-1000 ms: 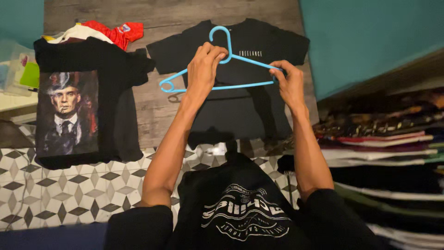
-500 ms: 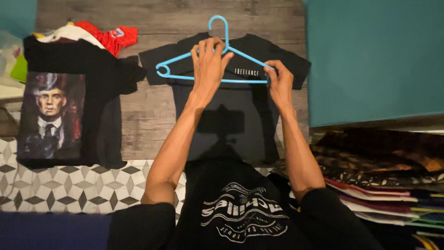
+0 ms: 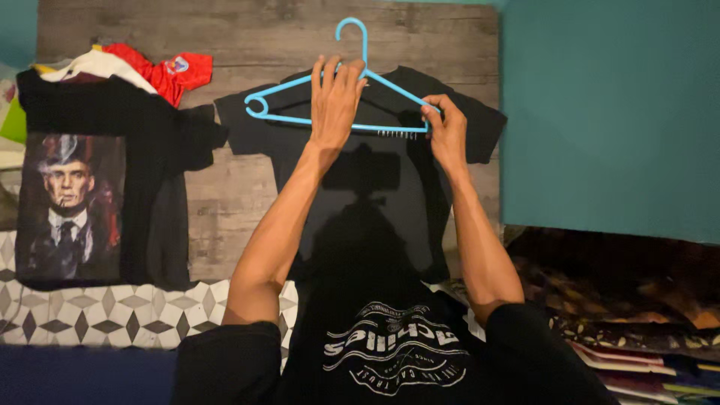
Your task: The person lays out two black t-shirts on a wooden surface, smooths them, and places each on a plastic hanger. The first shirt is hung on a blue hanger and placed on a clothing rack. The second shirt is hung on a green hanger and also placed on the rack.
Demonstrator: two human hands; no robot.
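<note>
Two hands are seen from the head camera over a black T-shirt (image 3: 360, 195) spread flat, neck away from the person. A light blue plastic hanger (image 3: 300, 101) lies across its chest, hook pointing away. The left hand (image 3: 335, 101) is laid flat on the hanger's middle, its grip released; the right hand (image 3: 444, 131) is pinched onto the hanger's right end. The shirt is carried by a grey wooden board (image 3: 225, 202). A black portrait-print T-shirt (image 3: 82, 202) and a red garment (image 3: 169, 71) lie to the left. A teal wall (image 3: 607, 112) stands right, above stacked folded clothes (image 3: 645, 345).
</note>
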